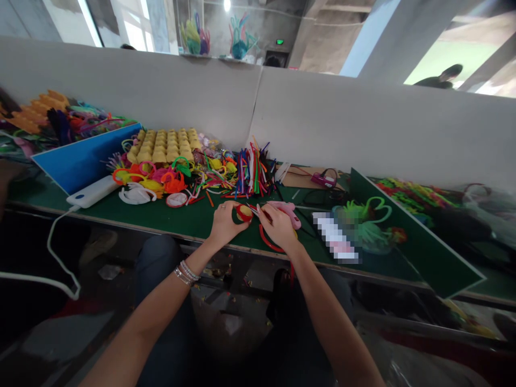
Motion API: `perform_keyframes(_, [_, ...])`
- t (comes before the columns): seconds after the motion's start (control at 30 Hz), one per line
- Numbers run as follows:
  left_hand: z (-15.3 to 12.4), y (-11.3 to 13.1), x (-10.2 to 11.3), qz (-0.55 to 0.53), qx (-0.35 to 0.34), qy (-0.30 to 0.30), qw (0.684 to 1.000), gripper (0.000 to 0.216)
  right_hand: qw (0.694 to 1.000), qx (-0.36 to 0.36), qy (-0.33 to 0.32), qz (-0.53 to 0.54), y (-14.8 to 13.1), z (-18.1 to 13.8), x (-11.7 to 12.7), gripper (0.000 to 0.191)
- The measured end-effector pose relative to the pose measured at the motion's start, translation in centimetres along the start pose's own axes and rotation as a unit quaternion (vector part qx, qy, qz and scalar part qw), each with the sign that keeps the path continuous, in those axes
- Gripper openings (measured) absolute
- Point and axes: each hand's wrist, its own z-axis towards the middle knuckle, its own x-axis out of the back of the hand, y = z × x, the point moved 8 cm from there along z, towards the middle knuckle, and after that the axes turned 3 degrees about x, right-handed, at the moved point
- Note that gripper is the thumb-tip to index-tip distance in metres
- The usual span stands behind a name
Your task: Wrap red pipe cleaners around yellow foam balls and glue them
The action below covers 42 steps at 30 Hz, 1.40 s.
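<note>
My left hand (224, 221) is closed around a small yellow piece wrapped in red pipe cleaner (244, 213), held just above the green table (169, 217). My right hand (279, 226) is closed too, pinching the red pipe cleaner close to that piece. A red loop of the pipe cleaner (266, 242) curves out under my right wrist. A pink glue gun (288, 209) lies right behind my right hand, partly hidden by it.
A heap of coloured pipe cleaners (252, 172) and finished loop shapes (161, 180) lies behind my hands. Yellow foam trays (167, 145), a blue board (80, 161), a white power bank (91, 192) with cable, a green fuzzy figure (368, 220) and a grey partition wall (322, 123).
</note>
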Motion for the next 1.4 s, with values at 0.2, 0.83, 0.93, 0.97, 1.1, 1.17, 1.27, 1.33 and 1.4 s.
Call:
perform_keyframes(0.2, [0.0, 0.1, 0.1, 0.004, -0.004, 0.004, 1.0, 0.04, 0.998, 0.054, 0.035, -0.006, -1.4, 0.1, 0.8, 0.027])
perform_keyframes(0.83, [-0.1, 0.1, -0.1, 0.017, -0.007, -0.002, 1.0, 0.039, 0.995, 0.042, -0.039, -0.084, -0.7, -0.4, -0.6, 0.028])
perform_keyframes(0.93, [0.0, 0.1, 0.0, 0.013, -0.003, 0.001, 1.0, 0.038, 0.994, 0.048, -0.03, -0.095, -1.1, -0.4, -0.1, 0.028])
perform_keyframes(0.97, [0.0, 0.1, 0.0, 0.013, -0.002, 0.002, 1.0, 0.038, 0.994, 0.055, -0.026, -0.093, -1.3, -0.4, 0.0, 0.027])
perform_keyframes(1.1, [0.0, 0.1, 0.0, 0.015, 0.0, -0.006, 1.0, 0.038, 0.993, 0.078, -0.024, -0.084, -1.9, -0.5, 0.0, 0.026])
perform_keyframes(1.17, [0.0, 0.1, 0.0, 0.017, 0.0, -0.008, 1.0, 0.038, 0.992, 0.085, -0.031, -0.088, -1.9, -0.5, -0.3, 0.024])
perform_keyframes(1.27, [-0.1, 0.2, 0.1, 0.018, 0.003, -0.009, 1.0, 0.038, 0.99, 0.096, -0.043, -0.093, -2.1, -0.5, -0.8, 0.025])
perform_keyframes(1.33, [-0.1, 0.3, 0.2, 0.018, 0.005, -0.013, 1.0, 0.039, 0.989, 0.1, -0.049, -0.095, -2.2, -0.5, -0.9, 0.027])
perform_keyframes(1.4, [-0.1, 0.4, 0.2, 0.021, 0.002, -0.016, 1.0, 0.038, 0.989, 0.095, -0.058, -0.097, -2.2, -0.4, -1.1, 0.028])
